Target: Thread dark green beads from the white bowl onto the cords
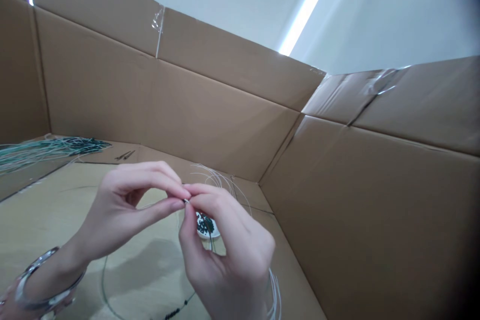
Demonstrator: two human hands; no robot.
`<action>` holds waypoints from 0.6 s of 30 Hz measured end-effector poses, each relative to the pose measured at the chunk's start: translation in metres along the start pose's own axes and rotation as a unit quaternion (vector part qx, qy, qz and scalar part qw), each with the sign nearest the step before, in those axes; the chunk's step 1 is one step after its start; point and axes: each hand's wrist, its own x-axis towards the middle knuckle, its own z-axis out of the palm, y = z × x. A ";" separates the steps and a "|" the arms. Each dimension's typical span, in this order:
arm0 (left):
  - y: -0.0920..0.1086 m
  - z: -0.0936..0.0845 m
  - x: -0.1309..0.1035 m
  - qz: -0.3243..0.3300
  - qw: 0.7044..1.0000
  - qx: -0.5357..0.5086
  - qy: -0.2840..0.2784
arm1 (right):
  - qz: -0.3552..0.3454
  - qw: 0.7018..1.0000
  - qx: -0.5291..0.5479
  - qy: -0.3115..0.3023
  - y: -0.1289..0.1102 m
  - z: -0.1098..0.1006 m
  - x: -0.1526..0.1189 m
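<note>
My left hand [138, 205] and my right hand [228, 240] meet fingertip to fingertip above the table. Each is closed in a pinch, thumb against finger. Between the tips shows a tiny pale end of thin cord with something dark beside it, too small to make out. A beaded cord [104, 280] loops down below my hands, with several small dark beads [172, 314] threaded near the bottom edge. Partly behind my right hand, a white dish [215, 233] holds many dark green beads [204, 223].
Cardboard walls [168, 100] enclose the pale tabletop [37, 225] at the back and right. A bundle of green and white cords [56, 152] lies at the far left, near dark slim tools [125, 155]. Loose white strands [215, 175] curl behind my right hand; more strands [275, 295] lie beside its wrist.
</note>
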 end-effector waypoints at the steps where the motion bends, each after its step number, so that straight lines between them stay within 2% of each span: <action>1: 0.001 0.000 0.001 -0.002 1.000 -0.011 -0.005 | -0.001 1.000 0.008 0.001 0.000 0.000 0.000; 6: -0.001 0.003 0.002 -0.021 0.996 -0.083 0.008 | 0.007 0.999 0.045 0.003 0.003 0.003 0.000; 18: -0.008 0.003 0.001 -0.075 0.989 -0.121 0.044 | -0.011 0.999 0.013 0.044 0.002 0.006 0.004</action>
